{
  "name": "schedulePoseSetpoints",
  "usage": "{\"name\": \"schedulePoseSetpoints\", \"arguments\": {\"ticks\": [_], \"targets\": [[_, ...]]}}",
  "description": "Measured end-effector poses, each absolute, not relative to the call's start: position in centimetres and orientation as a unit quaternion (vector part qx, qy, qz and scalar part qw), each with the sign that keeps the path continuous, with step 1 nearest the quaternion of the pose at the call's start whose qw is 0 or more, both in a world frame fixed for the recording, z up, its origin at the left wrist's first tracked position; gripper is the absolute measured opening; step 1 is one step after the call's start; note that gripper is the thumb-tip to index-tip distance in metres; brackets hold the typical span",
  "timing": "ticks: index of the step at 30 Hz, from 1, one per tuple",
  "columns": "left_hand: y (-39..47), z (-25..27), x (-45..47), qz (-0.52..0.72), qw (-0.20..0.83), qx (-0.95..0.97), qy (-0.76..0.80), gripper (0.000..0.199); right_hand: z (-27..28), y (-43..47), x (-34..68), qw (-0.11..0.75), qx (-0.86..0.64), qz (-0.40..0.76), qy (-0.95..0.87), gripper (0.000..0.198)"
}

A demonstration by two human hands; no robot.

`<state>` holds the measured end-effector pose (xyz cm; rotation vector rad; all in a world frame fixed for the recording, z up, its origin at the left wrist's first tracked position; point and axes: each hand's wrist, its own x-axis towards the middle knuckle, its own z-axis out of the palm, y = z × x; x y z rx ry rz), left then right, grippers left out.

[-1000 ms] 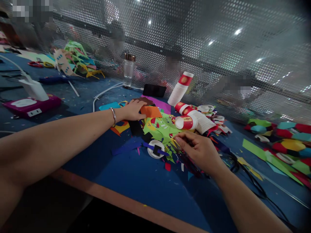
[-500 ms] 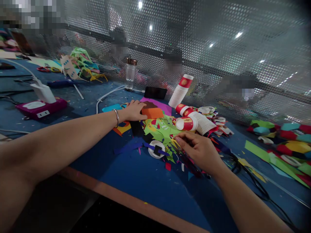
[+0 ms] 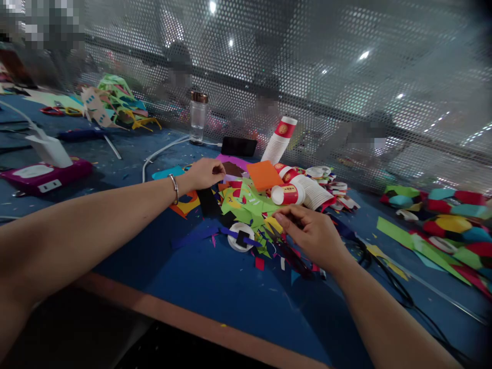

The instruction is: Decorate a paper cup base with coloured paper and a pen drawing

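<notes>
My left hand (image 3: 205,173), with a silver bracelet at its wrist, is at the far left of a heap of cut paper. Its fingers are curled together; what they hold, if anything, is hidden. Brown paper (image 3: 233,169) lies beside its fingertips, and a black sheet (image 3: 209,203) is below it. An orange paper sheet (image 3: 265,175) rests on the heap, apart from that hand. My right hand (image 3: 313,230) pinches a small yellow paper piece (image 3: 273,224) between thumb and fingers. Under it lie dark-handled scissors (image 3: 294,259). A white paper disc (image 3: 241,237) with blue and black strips sits nearby.
Red-and-white paper cups (image 3: 288,195) lie behind the heap, and a leaning cup stack (image 3: 279,141) stands farther back. A phone (image 3: 239,146) and glass bottle (image 3: 198,118) are near the perforated screen. Left is a purple power strip (image 3: 73,171); cables (image 3: 400,292) run at right.
The orange sheet has shifted right, away from my left hand. That hand's fingers have drawn in from reaching over it. My right hand keeps its pinch. The view has shifted slightly.
</notes>
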<state>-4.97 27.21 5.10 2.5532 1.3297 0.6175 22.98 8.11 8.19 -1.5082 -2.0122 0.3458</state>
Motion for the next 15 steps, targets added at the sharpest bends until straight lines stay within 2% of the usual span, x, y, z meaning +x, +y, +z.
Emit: {"name": "schedulePoseSetpoints", "arguments": {"ticks": [10, 15], "targets": [[26.2, 5.9, -5.3, 0.236, 0.088, 0.863, 0.437, 0.034, 8.5, 7.8, 24.3, 0.316, -0.571, 0.129, -0.747, 0.029], [25.9, 7.9, -5.2, 0.195, 0.066, 0.875, 0.437, 0.033, 8.6, 7.9, 24.5, 0.312, -0.573, 0.129, -0.747, 0.029]]}}
